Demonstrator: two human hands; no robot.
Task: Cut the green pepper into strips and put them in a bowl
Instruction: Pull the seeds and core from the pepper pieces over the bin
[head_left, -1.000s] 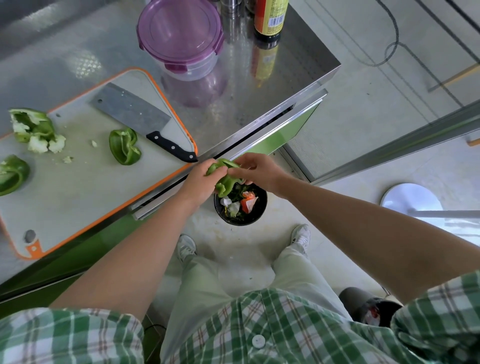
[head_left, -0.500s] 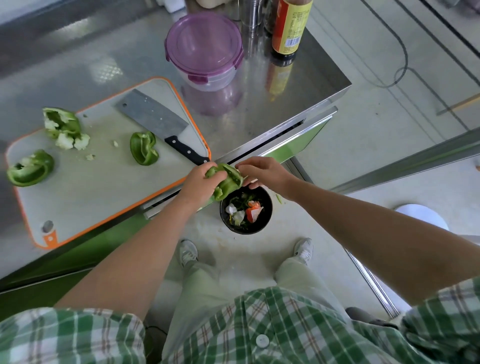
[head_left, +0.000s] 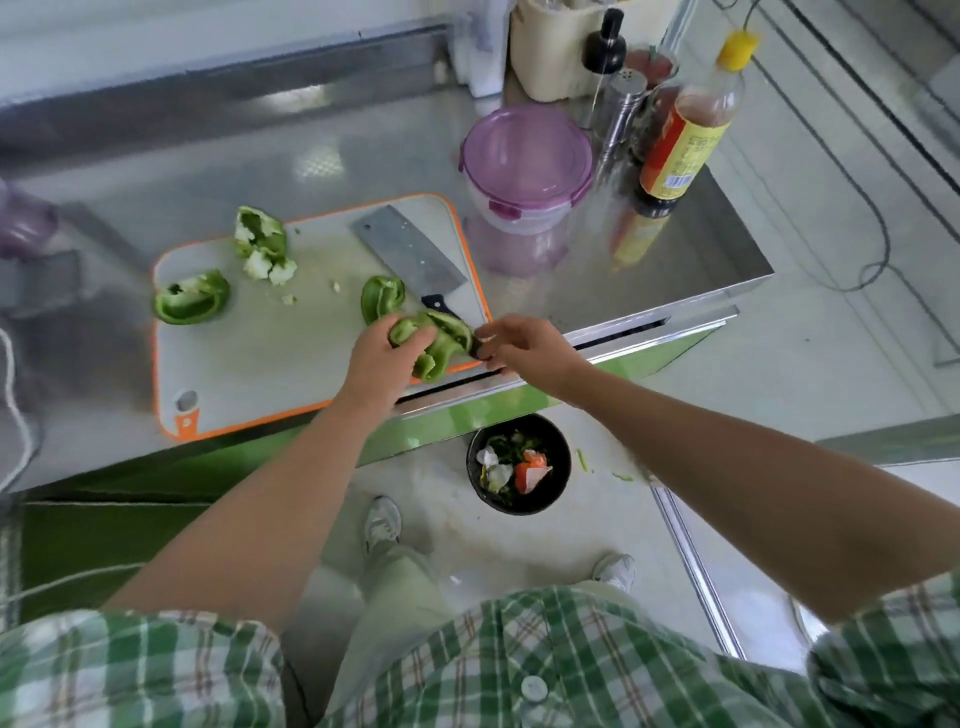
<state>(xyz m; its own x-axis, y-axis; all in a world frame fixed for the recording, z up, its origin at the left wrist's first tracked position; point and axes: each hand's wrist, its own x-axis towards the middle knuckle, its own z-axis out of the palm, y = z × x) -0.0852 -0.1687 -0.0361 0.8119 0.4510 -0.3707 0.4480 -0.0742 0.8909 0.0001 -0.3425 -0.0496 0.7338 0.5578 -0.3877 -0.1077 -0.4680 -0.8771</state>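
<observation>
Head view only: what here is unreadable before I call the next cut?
All head view.
Knife handle: mostly covered by the pepper piece the left hand holds; unclear whether the right hand grips it.
Purple object: cut off by the left edge, blurred.
Bottle label: text too small.

Both bare forearms extended forward and converged over the near edge of the surface (head_left: 363, 156), the left arm from the lower left and the right arm from the lower right. The left hand (head_left: 384, 358), its back turned upward, had fingers and thumb curled around a pepper piece (head_left: 441, 340). The right hand (head_left: 524, 345) hovered just beside it, fingers loosely bent and pointing left toward the piece; whether the fingertips touched anything could not be told.
</observation>
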